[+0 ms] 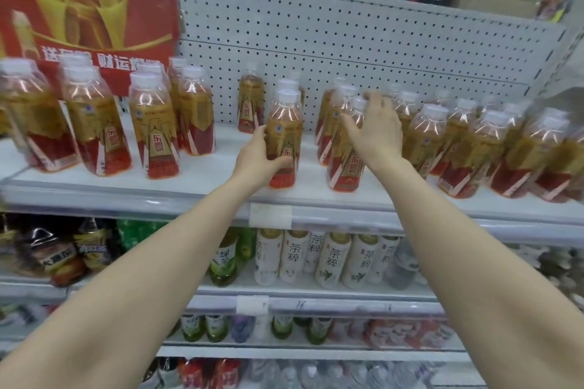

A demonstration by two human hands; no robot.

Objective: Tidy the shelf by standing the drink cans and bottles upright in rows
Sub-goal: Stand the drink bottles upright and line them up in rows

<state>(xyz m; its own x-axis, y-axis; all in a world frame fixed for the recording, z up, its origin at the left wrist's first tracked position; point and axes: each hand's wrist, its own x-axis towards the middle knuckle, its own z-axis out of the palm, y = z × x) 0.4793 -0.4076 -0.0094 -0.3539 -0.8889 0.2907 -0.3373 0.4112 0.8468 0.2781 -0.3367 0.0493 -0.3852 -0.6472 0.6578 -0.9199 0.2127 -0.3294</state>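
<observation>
The person stretches both bare arms forward to the white metal shelf (202, 175) in the middle of the frame. The left hand (257, 159) grips the lower part of a clear plastic bottle with white cap and red-and-gold label (284, 133); its fingers curl around the left side and the thumb lies across the front. This bottle stands upright near the front edge of the shelf, at the centre.

The right hand (376, 133) is spread wide with its back toward us, and it is laid against the tops of the same kind of bottles at the right (474, 142). It closes around none of them, as far as can be seen, though the palm side is hidden.

More such bottles at the left (151, 123) stand tilted by the wide lens and are blurred. Behind is a grey perforated metal wall (316, 41), and at upper left a glossy red and gold cardboard box (88, 3), cut off by the frame edge. The slim white tea bottles (331, 259) below are partly hidden by the arms.
</observation>
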